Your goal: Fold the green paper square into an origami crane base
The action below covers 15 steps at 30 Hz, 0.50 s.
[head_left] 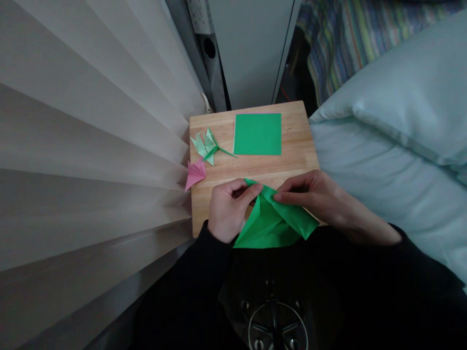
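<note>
Both of my hands hold a partly folded green paper (275, 221) over the near edge of a small wooden board (295, 158). My left hand (229, 209) pinches its upper left corner between thumb and fingers. My right hand (315, 197) presses the top fold with its fingertips. The paper's lower flaps hang past the board toward my dark clothing.
A flat green paper square (258, 134) lies at the board's far side. A light green folded flower with a green stem (208, 146) and a pink folded flower (195, 173) lie at the left. Pleated blinds (91, 146) stand left, a pale pillow (394, 131) right.
</note>
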{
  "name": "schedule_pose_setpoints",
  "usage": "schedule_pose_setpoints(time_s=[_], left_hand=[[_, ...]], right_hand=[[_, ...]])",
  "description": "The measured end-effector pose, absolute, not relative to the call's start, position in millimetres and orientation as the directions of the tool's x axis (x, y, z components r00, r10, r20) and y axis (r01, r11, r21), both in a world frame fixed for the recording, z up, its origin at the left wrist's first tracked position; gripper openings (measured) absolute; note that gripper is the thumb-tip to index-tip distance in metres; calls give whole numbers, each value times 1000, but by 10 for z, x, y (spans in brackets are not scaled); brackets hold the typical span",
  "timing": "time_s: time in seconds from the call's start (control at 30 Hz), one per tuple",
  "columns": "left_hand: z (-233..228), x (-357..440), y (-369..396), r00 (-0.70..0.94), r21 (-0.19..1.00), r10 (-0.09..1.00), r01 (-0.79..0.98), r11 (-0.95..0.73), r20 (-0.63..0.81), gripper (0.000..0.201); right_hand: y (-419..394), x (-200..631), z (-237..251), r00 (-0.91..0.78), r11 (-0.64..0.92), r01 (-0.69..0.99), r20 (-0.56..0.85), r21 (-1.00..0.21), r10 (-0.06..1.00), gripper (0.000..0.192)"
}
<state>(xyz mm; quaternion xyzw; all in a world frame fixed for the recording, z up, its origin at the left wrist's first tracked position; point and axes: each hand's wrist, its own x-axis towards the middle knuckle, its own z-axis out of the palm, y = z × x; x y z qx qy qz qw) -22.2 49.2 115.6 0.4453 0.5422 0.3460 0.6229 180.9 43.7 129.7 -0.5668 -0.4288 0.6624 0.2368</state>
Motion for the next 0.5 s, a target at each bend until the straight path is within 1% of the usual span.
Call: schedule_pose_setpoints(time_s=[0.2, 0.33, 0.5], left_hand=[[1181, -208, 486, 178, 933, 916, 79, 352, -360, 36], [1200, -179, 477, 216, 938, 913, 114, 328, -345, 35], [1223, -168, 470, 217, 932, 907, 123, 341, -361, 39]], right_hand=[[434, 1783, 1292, -284, -514, 173, -542, -840, 791, 27], [413, 1750, 1274, -290, -485, 178, -517, -856, 806, 34], [414, 1721, 1299, -305, -527, 172, -554, -832, 775, 39]])
